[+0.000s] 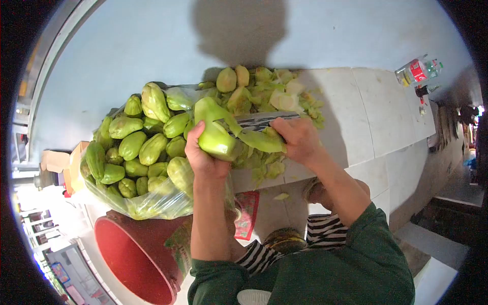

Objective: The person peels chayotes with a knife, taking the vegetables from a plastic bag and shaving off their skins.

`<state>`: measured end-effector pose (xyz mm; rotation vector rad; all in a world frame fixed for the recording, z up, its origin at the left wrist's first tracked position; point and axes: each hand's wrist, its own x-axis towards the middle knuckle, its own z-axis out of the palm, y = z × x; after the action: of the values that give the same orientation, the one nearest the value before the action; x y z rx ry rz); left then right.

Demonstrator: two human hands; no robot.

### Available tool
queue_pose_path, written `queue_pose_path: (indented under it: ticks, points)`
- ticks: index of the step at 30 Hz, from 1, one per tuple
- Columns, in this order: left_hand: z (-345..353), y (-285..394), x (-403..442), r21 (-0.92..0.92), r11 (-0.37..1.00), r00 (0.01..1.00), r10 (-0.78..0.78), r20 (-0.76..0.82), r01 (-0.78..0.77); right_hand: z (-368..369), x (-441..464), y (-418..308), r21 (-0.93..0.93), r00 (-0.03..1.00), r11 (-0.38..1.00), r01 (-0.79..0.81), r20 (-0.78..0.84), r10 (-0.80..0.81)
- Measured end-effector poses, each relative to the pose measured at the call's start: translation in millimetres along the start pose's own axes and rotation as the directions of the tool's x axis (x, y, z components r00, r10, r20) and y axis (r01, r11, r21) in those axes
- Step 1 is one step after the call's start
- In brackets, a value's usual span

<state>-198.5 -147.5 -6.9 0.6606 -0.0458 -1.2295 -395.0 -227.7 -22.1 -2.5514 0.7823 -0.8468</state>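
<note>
My left hand point(206, 152) is closed around a large, bright green chayote point(216, 140), its surface partly pared. In my right hand point(297, 140) is a knife point(262, 121), whose shiny flat blade mirrors black and white stripes. The blade's inner end meets the chayote's right side. A wide strip of green peel point(262, 141) stretches between the fruit and my right fingers. To the left, many unpeeled chayotes point(152, 148) fill a clear plastic bag point(147, 206). Behind the knife lie peelings point(284, 99) and several paler chayotes point(226, 80); my hands hide part of this heap.
A red bucket point(137, 254) stands below the bag. On the pale tiled ledge point(356, 112), a plastic bottle with a red label point(418, 71) lies at the far right near the wall point(335, 35). A cardboard box point(76, 165) is at the left.
</note>
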Motion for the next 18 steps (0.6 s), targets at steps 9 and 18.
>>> queue_pose_path:
  ticks: [9, 18]
  points:
    - [4.2, -4.1, -8.0, 0.081, 0.99, 0.994, -0.109, -0.029, 0.111, 1.7, 4.2, -1.7, -0.059, 0.999, 0.998, -0.027, -0.025, 0.026]
    - [-2.0, -8.9, -10.7, 0.09, 0.966, 0.965, -0.249, 0.079, 0.242, 3.2, 7.5, -0.7, -0.085, 0.994, 0.992, -0.097, -0.059, 0.092]
